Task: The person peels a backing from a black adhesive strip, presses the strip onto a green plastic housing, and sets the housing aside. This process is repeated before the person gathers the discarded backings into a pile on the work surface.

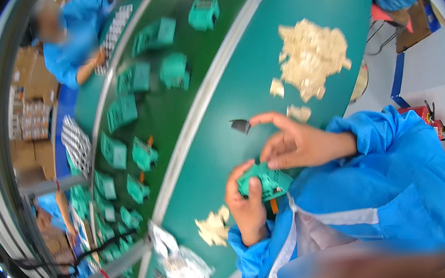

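Note:
My left hand (247, 205) is wrapped round a green plastic housing (264, 183), held close to my body with its thumb on top. An orange tab (274, 206) shows just under the housing. Over the housing's far side is my right hand (303, 143), its thumb tip at the housing's edge and its index finger stretched out to the left. At that fingertip is a small black flat piece (241, 126); whether the finger touches it, I cannot tell. The housing's underside is hidden by my left palm.
A pile of cream-coloured pieces (315, 55) lies on the green table, with a smaller heap (214, 227) nearer. Clear plastic bags (185, 266) sit at lower left. Beyond a metal rail (196, 109), a belt carries several green housings (175, 71). Co-workers in blue (74, 40) stand around.

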`<state>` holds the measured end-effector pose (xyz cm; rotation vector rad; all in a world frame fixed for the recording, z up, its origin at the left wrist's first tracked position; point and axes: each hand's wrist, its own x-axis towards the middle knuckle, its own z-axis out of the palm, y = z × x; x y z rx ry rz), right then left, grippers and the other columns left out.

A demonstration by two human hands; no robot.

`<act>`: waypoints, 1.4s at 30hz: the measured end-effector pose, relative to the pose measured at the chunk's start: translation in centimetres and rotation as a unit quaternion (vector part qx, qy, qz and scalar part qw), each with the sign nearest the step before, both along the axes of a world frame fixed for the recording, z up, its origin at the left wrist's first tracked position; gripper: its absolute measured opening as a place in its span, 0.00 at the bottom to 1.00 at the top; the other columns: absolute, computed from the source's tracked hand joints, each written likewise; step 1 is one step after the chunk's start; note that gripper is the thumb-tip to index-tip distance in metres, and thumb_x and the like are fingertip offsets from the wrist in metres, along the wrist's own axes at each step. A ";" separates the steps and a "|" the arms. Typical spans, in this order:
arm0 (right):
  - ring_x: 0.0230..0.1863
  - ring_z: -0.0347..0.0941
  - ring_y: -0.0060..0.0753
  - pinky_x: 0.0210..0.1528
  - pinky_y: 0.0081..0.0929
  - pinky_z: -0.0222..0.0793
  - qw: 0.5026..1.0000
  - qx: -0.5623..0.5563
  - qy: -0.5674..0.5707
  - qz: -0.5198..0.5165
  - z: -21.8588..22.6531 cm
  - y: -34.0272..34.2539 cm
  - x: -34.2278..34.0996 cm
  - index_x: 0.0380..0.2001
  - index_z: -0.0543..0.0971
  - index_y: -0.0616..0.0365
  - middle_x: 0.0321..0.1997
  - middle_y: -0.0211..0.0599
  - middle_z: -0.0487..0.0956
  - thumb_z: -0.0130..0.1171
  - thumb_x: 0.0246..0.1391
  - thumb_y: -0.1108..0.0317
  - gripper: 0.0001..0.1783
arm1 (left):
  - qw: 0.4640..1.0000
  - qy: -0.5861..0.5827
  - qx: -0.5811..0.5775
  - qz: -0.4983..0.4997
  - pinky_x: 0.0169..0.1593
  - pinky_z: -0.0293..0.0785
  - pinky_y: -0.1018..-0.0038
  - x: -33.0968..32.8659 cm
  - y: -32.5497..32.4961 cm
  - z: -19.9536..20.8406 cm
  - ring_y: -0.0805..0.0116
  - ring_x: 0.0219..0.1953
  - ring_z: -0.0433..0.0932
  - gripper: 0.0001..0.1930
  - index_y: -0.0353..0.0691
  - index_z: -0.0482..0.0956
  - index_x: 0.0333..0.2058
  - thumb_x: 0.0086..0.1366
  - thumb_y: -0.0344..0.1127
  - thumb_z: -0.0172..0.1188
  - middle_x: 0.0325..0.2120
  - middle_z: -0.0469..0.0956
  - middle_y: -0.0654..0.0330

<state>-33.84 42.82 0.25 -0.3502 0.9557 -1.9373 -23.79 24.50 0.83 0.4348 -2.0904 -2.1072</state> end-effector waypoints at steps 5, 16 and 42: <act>0.51 0.71 0.26 0.58 0.31 0.67 0.931 0.159 0.285 -0.163 -1.2 -0.9 0.2 0.44 0.74 0.59 0.49 0.33 0.72 0.61 0.60 0.71 0.11 | 0.977 -0.108 0.159 0.089 0.46 0.71 0.80 2.4 -1.2 0.7 0.78 0.41 0.76 0.12 0.33 0.78 0.49 0.68 0.28 0.60 0.43 0.79 0.60; 0.40 0.71 0.22 0.45 0.25 0.70 0.979 0.123 0.160 -0.012 -0.8 -2.3 2.5 0.30 0.69 0.59 0.41 0.36 0.73 0.56 0.62 0.77 0.07 | 0.984 -0.113 0.114 0.084 0.45 0.73 0.79 3.7 -1.0 0.1 0.76 0.39 0.76 0.15 0.35 0.79 0.50 0.64 0.26 0.63 0.43 0.79 0.61; 0.33 0.67 0.17 0.34 0.17 0.68 0.948 0.209 0.230 -0.070 -1.3 -2.7 2.1 0.27 0.67 0.58 0.36 0.34 0.73 0.59 0.56 0.81 0.11 | 0.991 -0.088 -0.040 0.097 0.40 0.73 0.80 2.4 0.7 -0.4 0.77 0.36 0.75 0.21 0.39 0.80 0.46 0.53 0.22 0.72 0.36 0.72 0.64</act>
